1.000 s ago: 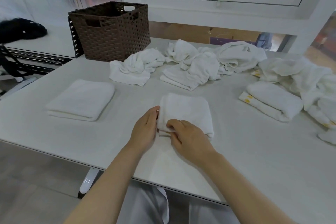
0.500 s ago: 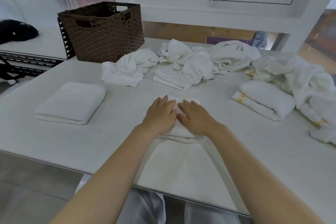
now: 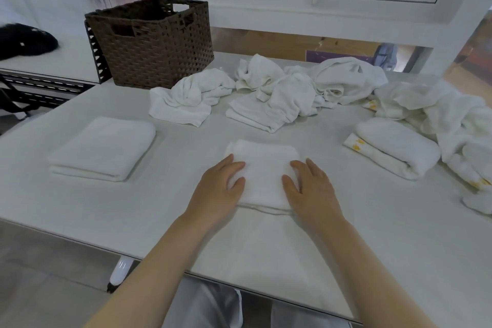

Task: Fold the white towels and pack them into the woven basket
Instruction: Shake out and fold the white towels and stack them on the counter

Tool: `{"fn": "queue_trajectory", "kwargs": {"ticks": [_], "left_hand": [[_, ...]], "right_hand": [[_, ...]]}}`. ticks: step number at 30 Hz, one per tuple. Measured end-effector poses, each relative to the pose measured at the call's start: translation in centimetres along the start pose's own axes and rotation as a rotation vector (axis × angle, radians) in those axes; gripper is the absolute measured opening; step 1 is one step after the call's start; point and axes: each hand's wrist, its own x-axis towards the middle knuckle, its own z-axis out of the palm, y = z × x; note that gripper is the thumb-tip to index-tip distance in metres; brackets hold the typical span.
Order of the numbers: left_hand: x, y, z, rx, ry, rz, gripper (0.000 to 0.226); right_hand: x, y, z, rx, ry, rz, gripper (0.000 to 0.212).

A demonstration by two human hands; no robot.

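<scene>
A small folded white towel [image 3: 263, 168] lies flat on the white table [image 3: 372, 234] in front of me. My left hand [image 3: 217, 190] rests on its left edge and my right hand [image 3: 311, 189] on its right edge, fingers straight and pressing down. The brown woven basket [image 3: 151, 45] stands at the back left; what is inside it is hidden. A larger folded towel [image 3: 103, 148] lies to the left. Several crumpled white towels [image 3: 274, 96] are heaped across the back.
A rolled towel with yellow marks [image 3: 394, 150] lies at the right beside a loose pile of towels [image 3: 458, 125]. A black object [image 3: 25, 41] sits on a neighbouring table at far left. The table's near edge runs just below my forearms.
My hands went from pinching the towel's near edge, to pressing together on its middle, to sliding apart out to its two sides. The towel now lies folded smaller.
</scene>
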Motion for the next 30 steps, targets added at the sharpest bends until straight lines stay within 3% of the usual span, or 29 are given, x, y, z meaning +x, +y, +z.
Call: {"fn": "queue_trajectory", "kwargs": {"ticks": [5,12,18,30], "left_hand": [[-2.1,0.1,-0.4,0.181,0.069,-0.083,0.057],[-1.6,0.7,-0.9,0.279,-0.03,-0.143,0.06],[-1.2,0.9,-0.8,0.19,-0.091,-0.153,0.058],[-1.1,-1.0,-2.1,-0.081,0.043,0.021,0.049]], "right_hand": [[-1.8,0.2,-0.4,-0.126,-0.01,-0.004,0.047],[-2.3,-0.7,-0.9,-0.218,-0.054,0.07,0.058],[-2.5,-1.3,-0.6,-0.208,-0.141,0.071,0.059],[-2.5,-3.9,0.4,0.05,0.051,-0.102,0.045]]}}
